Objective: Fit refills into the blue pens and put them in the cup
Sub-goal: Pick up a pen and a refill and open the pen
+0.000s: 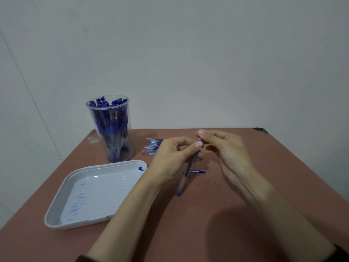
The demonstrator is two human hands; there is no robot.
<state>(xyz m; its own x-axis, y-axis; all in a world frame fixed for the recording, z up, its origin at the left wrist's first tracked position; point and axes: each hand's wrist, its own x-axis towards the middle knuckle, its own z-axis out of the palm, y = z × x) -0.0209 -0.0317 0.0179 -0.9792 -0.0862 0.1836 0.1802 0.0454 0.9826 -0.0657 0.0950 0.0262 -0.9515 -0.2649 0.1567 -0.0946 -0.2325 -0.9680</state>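
My left hand [172, 156] grips a blue pen barrel [184, 178] that slants down toward me over the table. My right hand [225, 146] pinches the pen's upper tip end [200, 140] between thumb and fingers. A clear tall cup [111, 129] packed with several blue pens stands at the back left. Behind my left hand lies a small pile of loose pen parts [152, 146]. One blue-tipped refill [198, 172] lies flat on the table below my hands.
A white plastic tray [94, 193] stained with blue ink sits at the left front, with a blue blot in its far corner. The reddish-brown table [245, 214] ends at a grey wall behind; a dark chipped corner shows at the back right.
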